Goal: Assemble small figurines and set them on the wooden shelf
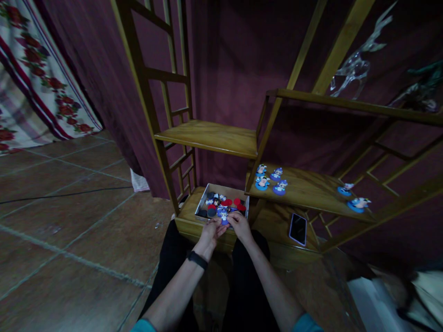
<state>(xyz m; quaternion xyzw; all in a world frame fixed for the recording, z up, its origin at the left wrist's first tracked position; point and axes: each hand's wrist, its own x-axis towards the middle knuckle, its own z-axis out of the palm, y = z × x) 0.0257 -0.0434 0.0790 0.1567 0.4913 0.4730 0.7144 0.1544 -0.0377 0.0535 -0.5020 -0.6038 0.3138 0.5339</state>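
Note:
Between my two hands is a small purple-and-white figurine (pixel 224 216) on a round purple base. My left hand (pixel 210 232), with a black band on its wrist, grips it from the left and below. From the right, the fingers of my right hand (pixel 239 225) pinch its side. Just behind my hands lies an open cardboard box (pixel 202 201) on the low shelf. Red discs (pixel 226 202), dark round bases (pixel 211 212) and several small figurine pieces are jumbled inside it. My hands hide part of the box's near side.
On the right-hand shelf (pixel 304 184) stand several figurines on blue or purple bases, such as a purple one (pixel 280 187) and a blue-based one (pixel 358 204). A phone (pixel 298 229) lies lower down. A clear deer ornament (pixel 360 60) stands above. A bare wooden shelf (pixel 214 136) overhangs the box.

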